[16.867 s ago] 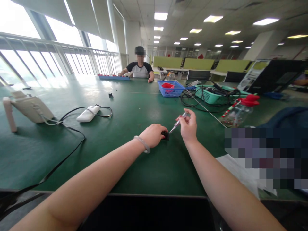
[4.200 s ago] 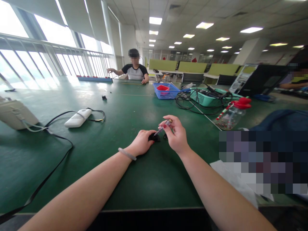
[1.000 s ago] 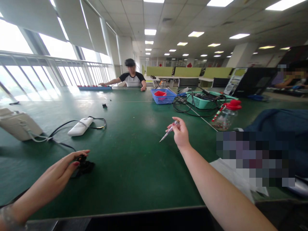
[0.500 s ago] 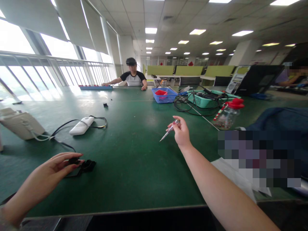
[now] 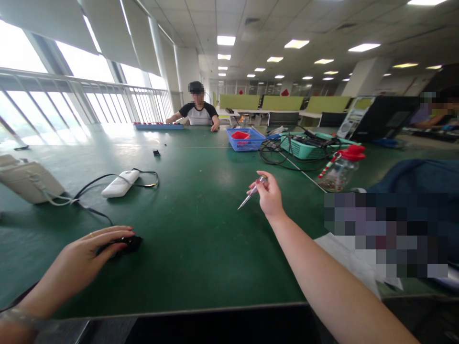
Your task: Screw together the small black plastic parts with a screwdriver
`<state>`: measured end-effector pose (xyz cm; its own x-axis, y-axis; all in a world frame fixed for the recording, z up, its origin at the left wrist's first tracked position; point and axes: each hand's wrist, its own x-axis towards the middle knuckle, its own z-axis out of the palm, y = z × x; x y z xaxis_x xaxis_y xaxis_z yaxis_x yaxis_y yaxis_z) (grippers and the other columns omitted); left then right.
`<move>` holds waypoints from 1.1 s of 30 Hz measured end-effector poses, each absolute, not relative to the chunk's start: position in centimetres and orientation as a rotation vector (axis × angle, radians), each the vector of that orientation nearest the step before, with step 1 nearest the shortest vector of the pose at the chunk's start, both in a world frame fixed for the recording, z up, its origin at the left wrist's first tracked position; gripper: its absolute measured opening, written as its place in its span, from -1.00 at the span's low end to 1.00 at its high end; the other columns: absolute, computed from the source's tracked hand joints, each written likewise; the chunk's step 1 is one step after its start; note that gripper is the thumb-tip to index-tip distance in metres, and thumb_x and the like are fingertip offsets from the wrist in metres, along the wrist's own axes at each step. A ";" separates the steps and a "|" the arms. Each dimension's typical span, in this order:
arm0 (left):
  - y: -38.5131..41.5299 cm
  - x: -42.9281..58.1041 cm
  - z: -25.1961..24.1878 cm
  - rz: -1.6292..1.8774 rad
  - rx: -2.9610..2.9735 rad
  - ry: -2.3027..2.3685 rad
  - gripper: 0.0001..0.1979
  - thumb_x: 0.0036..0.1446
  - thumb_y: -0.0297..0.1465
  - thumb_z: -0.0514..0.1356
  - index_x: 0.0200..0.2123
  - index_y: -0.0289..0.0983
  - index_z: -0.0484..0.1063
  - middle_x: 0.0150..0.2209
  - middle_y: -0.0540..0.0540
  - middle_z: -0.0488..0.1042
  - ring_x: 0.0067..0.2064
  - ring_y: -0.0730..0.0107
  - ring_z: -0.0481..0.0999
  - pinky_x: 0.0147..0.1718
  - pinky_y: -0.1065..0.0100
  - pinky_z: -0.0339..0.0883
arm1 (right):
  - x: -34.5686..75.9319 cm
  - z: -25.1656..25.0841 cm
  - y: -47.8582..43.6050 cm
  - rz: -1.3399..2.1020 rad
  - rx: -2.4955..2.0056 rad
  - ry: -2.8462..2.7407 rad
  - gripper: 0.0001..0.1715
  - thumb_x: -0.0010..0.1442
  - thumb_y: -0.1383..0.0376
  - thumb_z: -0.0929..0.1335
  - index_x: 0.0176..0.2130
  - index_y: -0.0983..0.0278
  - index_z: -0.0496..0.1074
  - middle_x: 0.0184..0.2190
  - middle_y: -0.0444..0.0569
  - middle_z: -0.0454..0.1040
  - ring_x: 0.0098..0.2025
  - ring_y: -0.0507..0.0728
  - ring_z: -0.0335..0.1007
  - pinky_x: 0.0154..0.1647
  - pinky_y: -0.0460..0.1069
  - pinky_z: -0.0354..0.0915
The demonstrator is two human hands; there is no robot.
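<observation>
My right hand [image 5: 270,195] holds a small screwdriver [image 5: 251,194] with a clear handle, its thin metal tip slanting down to the left above the green table [image 5: 201,258]. At the left front, my left hand [image 5: 84,255] has its thumb and fingers closed on a small black object [image 5: 132,243]. My fingers hide part of it, and I cannot tell its exact kind. Beyond this hand lies a white box-like device [image 5: 121,184] with a black strap [image 5: 96,181] running across it.
A cream-coloured case [image 5: 30,179] stands at the left. Further back are a blue basket [image 5: 245,142], a green basket [image 5: 304,148] with cables and a red-lidded jar [image 5: 340,169]. Dark blue fabric [image 5: 423,177] lies at the right. A person [image 5: 198,112] sits opposite, by a blue tray [image 5: 159,126].
My left hand has moved slightly right, its fingers closing further over the black object. The right hand with the screwdriver is nearly still. Across the table, the blue tray has shifted right.
</observation>
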<state>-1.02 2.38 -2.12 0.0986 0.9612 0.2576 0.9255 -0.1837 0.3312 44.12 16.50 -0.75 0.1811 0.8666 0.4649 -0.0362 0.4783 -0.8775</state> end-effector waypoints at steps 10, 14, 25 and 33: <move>1.7 -1.6 -3.5 0.609 2.525 1.891 -0.50 0.20 0.06 -0.03 0.07 0.08 0.45 0.09 0.15 0.50 0.05 0.26 0.56 0.10 0.19 0.39 | 44.1 -0.6 16.3 0.766 -0.862 -1.255 -0.56 0.17 0.08 0.37 -0.02 0.22 0.29 -0.47 -0.18 0.48 -0.46 0.09 0.50 -0.30 0.10 0.47; 1.1 -2.7 -4.2 0.675 2.564 1.907 -0.52 0.19 0.06 -0.01 0.06 0.11 0.46 0.08 0.15 0.51 0.02 0.25 0.58 0.06 0.20 0.41 | 44.1 -0.6 16.4 0.771 -0.851 -1.257 -0.56 0.16 0.07 0.37 -0.02 0.21 0.29 -0.48 -0.19 0.46 -0.46 0.08 0.49 -0.31 0.10 0.47; 0.2 -4.3 -5.9 0.705 2.659 1.801 -0.63 0.23 -0.09 0.02 0.05 0.19 0.45 0.10 0.17 0.49 0.01 0.33 0.58 0.06 0.35 0.41 | 44.0 -0.7 16.3 0.774 -0.860 -1.263 -0.55 0.16 0.09 0.37 -0.02 0.22 0.30 -0.47 -0.19 0.45 -0.46 0.08 0.48 -0.32 0.08 0.47; -0.4 -4.3 -5.9 0.664 2.489 1.852 -0.55 0.22 -0.22 0.01 0.16 0.26 0.30 0.16 0.26 0.42 0.12 0.26 0.50 0.14 0.21 0.35 | 44.1 -0.5 16.2 0.768 -0.868 -1.264 -0.54 0.15 0.07 0.37 -0.02 0.22 0.30 -0.48 -0.19 0.45 -0.45 0.08 0.49 -0.32 0.07 0.47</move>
<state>-4.26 -0.44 -5.90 0.2309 0.9093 0.3461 0.9222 -0.3180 0.2202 44.05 16.18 -0.54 0.1497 0.8698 0.4702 -0.0162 0.4777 -0.8784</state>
